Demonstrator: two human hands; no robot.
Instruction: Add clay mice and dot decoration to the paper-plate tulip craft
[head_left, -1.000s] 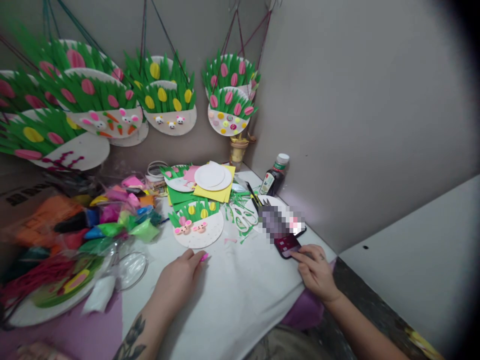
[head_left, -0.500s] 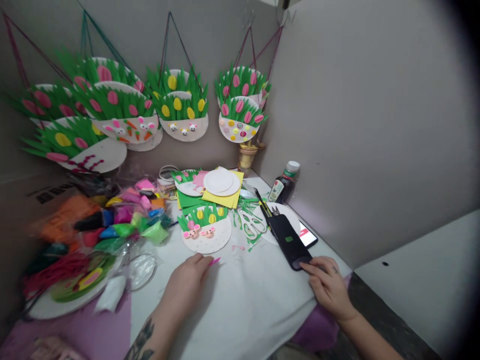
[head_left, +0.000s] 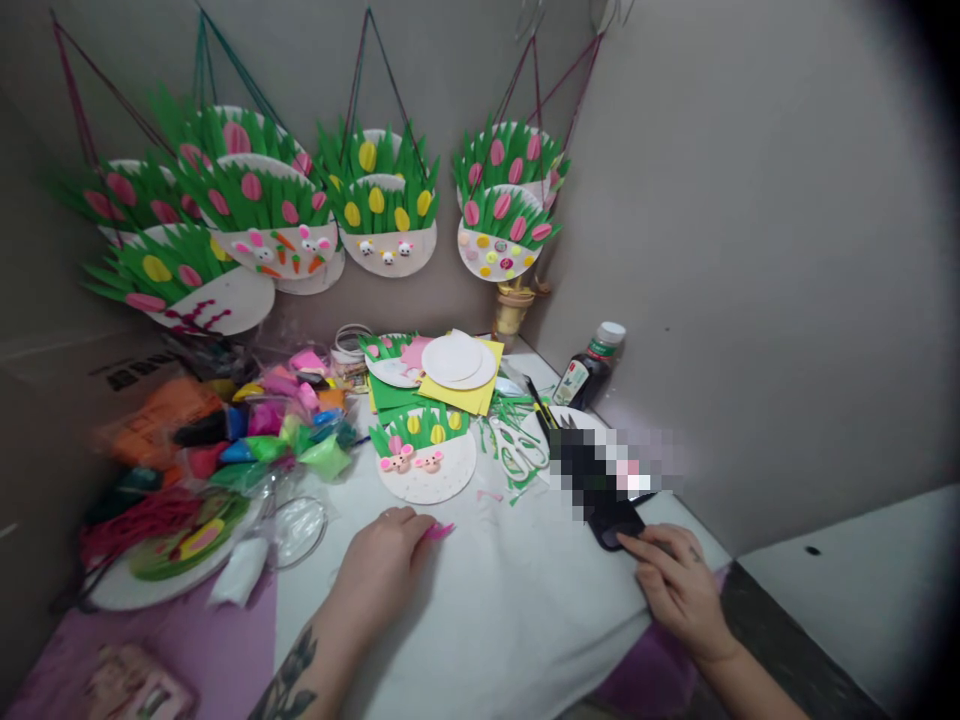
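My left hand (head_left: 386,560) is over the white-covered table, its fingers closed on a small bright pink piece (head_left: 439,531) whose material I cannot make out. Just beyond it lies a paper plate basket (head_left: 427,480) with green paper grass, yellow and pink eggs and two pink animal faces. My right hand (head_left: 679,580) stretches its index finger onto the near end of a black phone-like device (head_left: 616,527), the other fingers bent. Pixelation hides the device's upper part. White-handled scissors (head_left: 517,450) and green paper scraps lie left of the device.
Bags of colored clay (head_left: 262,420) crowd the left side. Finished plate baskets (head_left: 386,240) hang on the wall. Stacked white plates (head_left: 454,360) lie on yellow and green paper at the back. A dark bottle (head_left: 589,370) stands by the right wall.
The whole view has shifted, so the scene sits further right. Between my left fingers the pink piece now shows a broader side. My right index finger stays on the black device.
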